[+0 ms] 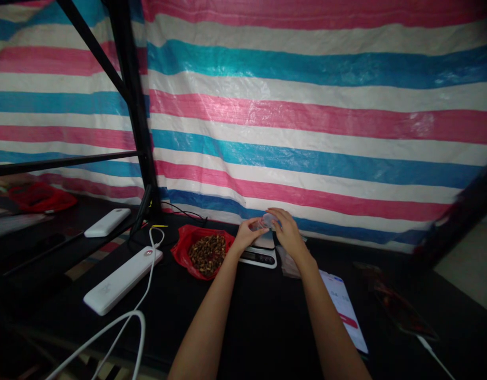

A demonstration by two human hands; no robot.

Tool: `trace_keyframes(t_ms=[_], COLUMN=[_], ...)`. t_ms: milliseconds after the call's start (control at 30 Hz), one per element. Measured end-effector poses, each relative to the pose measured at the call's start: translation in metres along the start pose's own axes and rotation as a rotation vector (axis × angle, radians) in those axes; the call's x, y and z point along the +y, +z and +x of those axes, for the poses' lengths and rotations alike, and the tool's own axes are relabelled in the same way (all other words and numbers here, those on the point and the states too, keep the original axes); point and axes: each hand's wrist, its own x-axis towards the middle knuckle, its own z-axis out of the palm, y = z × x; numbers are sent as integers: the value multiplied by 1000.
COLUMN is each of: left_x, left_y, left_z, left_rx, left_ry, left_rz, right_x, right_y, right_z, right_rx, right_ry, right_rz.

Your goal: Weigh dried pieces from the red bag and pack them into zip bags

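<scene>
Both of my hands are raised together over a white digital scale with a grey top. Between them is a small see-through plastic piece, with a rounded pale part at its upper right; whether it is a bag or a small container I cannot tell. My left hand grips its left side, thumb toward the middle. On the other side my right hand has its fingers curled around the pale part. Left of the scale, an open red plastic bag holds a heap of brown, nut-like pieces.
Clear plastic bags lie right of the scale. A lit phone and a dark phone lie further right. White power banks and a looping white cable are at left, near a black metal post. Striped sheeting hangs behind.
</scene>
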Motion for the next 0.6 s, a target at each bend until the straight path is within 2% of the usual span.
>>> trace_keyframes(t_ms=[167, 233, 333, 400, 467, 533, 600], left_x=[-7, -12, -9, 7, 33, 60, 78], left_y=[5, 10, 12, 6, -6, -21, -37], left_z=[0, -3, -11, -19, -32, -56, -87], left_rx=[-17, -37, -18, 68, 214, 387, 620], left_ry=[77, 83, 53, 59, 108, 175, 168], left_rz=[313, 434, 482, 460, 443, 468, 470], right_x=[1, 7, 18, 22, 22, 16, 5], right_y=[2, 7, 16, 22, 27, 33, 42], right_z=[-15, -23, -34, -38, -39, -36, -29], right_rx=[237, 268, 282, 263, 233, 172, 59], right_ry=[150, 239, 379, 449, 477, 458, 386], right_rz=[165, 267, 363, 419, 487, 549, 549])
